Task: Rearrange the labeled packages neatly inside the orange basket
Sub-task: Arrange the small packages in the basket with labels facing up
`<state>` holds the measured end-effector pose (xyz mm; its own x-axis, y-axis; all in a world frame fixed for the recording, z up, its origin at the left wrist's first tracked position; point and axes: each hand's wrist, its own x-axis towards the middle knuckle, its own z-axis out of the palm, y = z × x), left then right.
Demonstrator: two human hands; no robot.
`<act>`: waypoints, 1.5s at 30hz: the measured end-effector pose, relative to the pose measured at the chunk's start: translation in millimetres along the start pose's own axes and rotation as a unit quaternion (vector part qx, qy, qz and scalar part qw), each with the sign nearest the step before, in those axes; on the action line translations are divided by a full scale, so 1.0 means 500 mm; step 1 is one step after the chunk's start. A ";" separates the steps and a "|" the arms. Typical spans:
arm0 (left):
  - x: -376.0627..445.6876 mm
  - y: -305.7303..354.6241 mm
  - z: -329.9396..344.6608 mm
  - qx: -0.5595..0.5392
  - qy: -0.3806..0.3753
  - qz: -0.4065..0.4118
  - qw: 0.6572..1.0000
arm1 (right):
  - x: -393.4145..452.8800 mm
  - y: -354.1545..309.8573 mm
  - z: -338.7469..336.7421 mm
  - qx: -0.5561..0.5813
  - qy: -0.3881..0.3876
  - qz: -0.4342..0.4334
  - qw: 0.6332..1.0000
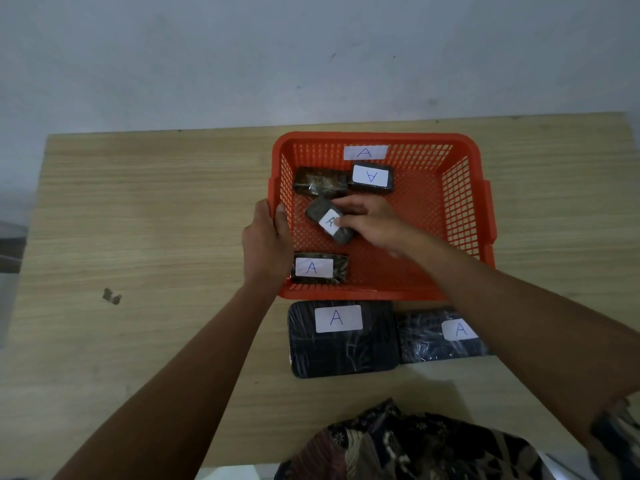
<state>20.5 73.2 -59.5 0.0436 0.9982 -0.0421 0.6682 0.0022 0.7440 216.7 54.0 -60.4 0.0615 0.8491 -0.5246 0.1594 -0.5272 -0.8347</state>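
Note:
An orange basket (pixel 464 202) with an "A" label on its far wall stands on the wooden table. Inside lie several small dark wrapped packages: one label-down at the back left (pixel 320 181), one labelled "A" beside it (pixel 371 177), one at the front left corner (pixel 320 268), and a tilted one in the middle (pixel 327 220). My right hand (pixel 374 223) reaches into the basket and its fingers grip the tilted package. My left hand (pixel 266 244) clasps the basket's left rim.
Two larger black wrapped packages labelled "A" lie on the table just in front of the basket, one on the left (pixel 341 339) and one on the right (pixel 440 336), partly under my right forearm. A grey wall runs behind the table's far edge. Patterned clothing shows at the bottom.

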 end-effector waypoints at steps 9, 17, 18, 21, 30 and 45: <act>0.000 -0.002 0.004 -0.006 0.003 -0.011 1.000 | 0.016 -0.002 0.031 -0.099 -0.065 -0.028 0.993; -0.001 0.006 0.001 -0.021 0.008 -0.025 0.999 | 0.014 0.011 0.050 -0.117 -0.034 -0.078 0.989; -0.001 0.007 0.000 -0.016 0.010 -0.022 1.000 | 0.015 0.009 0.048 -0.136 -0.028 -0.089 0.986; -0.003 0.009 0.000 -0.010 0.011 -0.017 1.000 | 0.022 0.001 0.035 -0.213 0.066 -0.152 0.963; -0.001 0.007 0.004 -0.016 0.011 -0.014 1.000 | 0.091 -0.056 0.006 -0.514 0.060 -0.252 0.818; -0.005 0.012 0.002 -0.011 0.019 -0.009 1.000 | 0.092 -0.035 0.008 -0.534 0.073 -0.281 0.794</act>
<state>25.3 70.8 -55.8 0.0040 0.9995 -0.0302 0.6514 0.0203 0.7585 213.0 102.3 -70.6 -0.2142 0.9763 -0.0296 0.9422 0.1985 -0.2700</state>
